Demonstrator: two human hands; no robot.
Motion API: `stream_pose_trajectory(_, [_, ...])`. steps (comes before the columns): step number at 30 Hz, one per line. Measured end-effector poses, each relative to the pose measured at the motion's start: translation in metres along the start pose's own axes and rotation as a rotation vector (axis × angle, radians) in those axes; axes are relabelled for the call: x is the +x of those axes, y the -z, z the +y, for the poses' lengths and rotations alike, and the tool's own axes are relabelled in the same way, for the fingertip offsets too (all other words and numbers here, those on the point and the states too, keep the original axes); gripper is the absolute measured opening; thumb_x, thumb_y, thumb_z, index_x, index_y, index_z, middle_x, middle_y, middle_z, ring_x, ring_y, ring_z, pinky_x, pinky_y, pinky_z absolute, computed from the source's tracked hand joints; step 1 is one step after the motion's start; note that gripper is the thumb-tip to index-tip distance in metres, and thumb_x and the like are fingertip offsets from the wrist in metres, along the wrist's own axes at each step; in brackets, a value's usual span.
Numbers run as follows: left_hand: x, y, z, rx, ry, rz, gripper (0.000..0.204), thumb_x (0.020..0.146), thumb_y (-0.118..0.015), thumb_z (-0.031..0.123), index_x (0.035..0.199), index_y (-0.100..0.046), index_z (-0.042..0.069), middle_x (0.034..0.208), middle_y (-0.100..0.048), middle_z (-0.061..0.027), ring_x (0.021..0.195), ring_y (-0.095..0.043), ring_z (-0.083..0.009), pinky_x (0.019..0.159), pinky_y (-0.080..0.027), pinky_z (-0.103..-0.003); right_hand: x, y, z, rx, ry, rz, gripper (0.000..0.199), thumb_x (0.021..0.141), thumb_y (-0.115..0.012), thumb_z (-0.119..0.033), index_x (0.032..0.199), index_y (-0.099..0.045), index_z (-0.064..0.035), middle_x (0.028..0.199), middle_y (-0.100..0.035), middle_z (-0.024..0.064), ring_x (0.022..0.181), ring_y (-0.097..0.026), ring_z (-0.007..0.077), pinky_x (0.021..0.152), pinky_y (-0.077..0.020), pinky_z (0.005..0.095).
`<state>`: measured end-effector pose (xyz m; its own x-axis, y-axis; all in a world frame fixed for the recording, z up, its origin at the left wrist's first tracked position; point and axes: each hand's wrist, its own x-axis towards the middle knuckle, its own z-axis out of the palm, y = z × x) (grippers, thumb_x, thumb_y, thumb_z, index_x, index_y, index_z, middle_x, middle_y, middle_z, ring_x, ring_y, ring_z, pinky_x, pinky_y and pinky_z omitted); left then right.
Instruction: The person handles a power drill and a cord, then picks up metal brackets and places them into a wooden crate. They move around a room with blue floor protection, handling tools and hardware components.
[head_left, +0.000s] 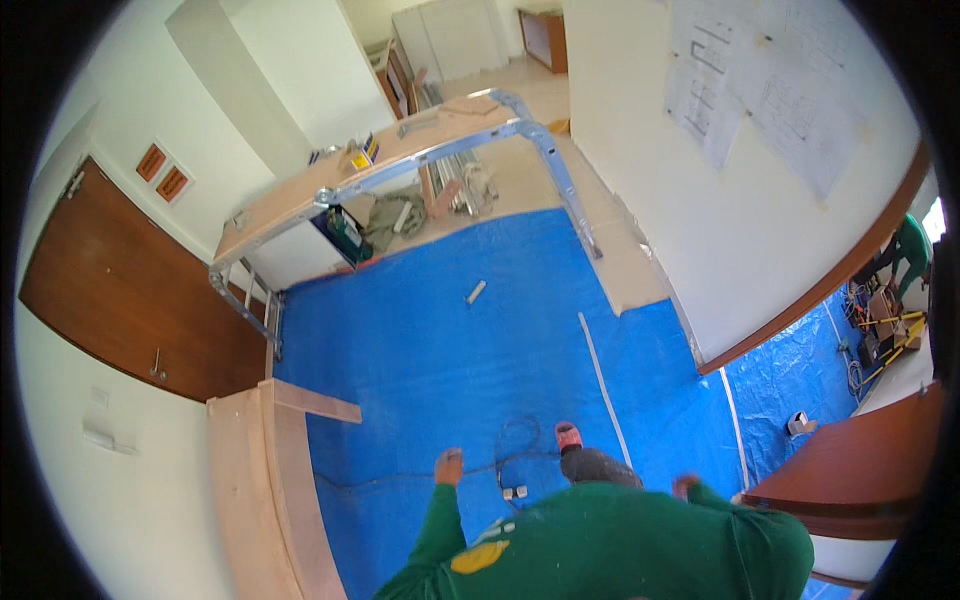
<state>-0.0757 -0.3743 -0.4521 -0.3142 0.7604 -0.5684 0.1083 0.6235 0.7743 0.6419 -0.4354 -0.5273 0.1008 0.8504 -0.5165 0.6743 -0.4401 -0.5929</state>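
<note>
My left hand [449, 467] hangs over the blue floor sheet [430, 330], its green sleeve rising from the lower edge. No object shows in it, but the fingers are too small to read. At my right side my right hand [686, 486] is smeared and partly behind the sleeve; its fingers cannot be made out. Between the hands, one foot in a reddish shoe [568, 436] stands on the sheet. A dark cable [400, 478] crosses the floor there, with a white socket block [514, 493] just right of my left hand.
A wooden panel structure [245, 490] stands at the near left. Further off, a plank platform on a metal folding frame [430, 152] spans the room. A small pale piece [476, 292] lies on the sheet. At the right are a papered wall [640, 170] and a co-worker [911, 255].
</note>
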Motion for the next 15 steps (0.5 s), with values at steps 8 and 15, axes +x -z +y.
stream_pose_trajectory(8, [0.015, 0.031, 0.105, -0.475, 0.419, 0.0, 0.078, 0.101, -0.045, 0.065, 0.146, -0.048, 0.001, 0.137, -0.06, -0.0227, 0.119, -0.062, -0.0357, 0.095, -0.052, -0.049, 0.329, 0.15, -0.428, -0.179, 0.598, 0.389, 0.032, 0.094, -0.062, -0.032, 0.102, -0.072, -0.0029, 0.107, -0.072, 0.0199, 0.101, -0.067, 0.0388, 0.09, -0.0528, 0.0466])
stream_pose_trajectory(15, [0.149, 0.063, 0.169, -1.13, 0.206, 0.191, 0.08, 0.106, -0.033, 0.063, 0.151, -0.038, -0.004, 0.155, -0.042, -0.027, 0.136, -0.049, -0.0412, 0.105, -0.045, -0.052, 0.388, 0.147, -0.738, 0.027, 0.807, 0.25, 0.025, 0.089, -0.071, -0.017, 0.11, -0.072, -0.0039, 0.105, -0.074, 0.017, 0.096, -0.072, 0.0305, 0.087, -0.0565, 0.04])
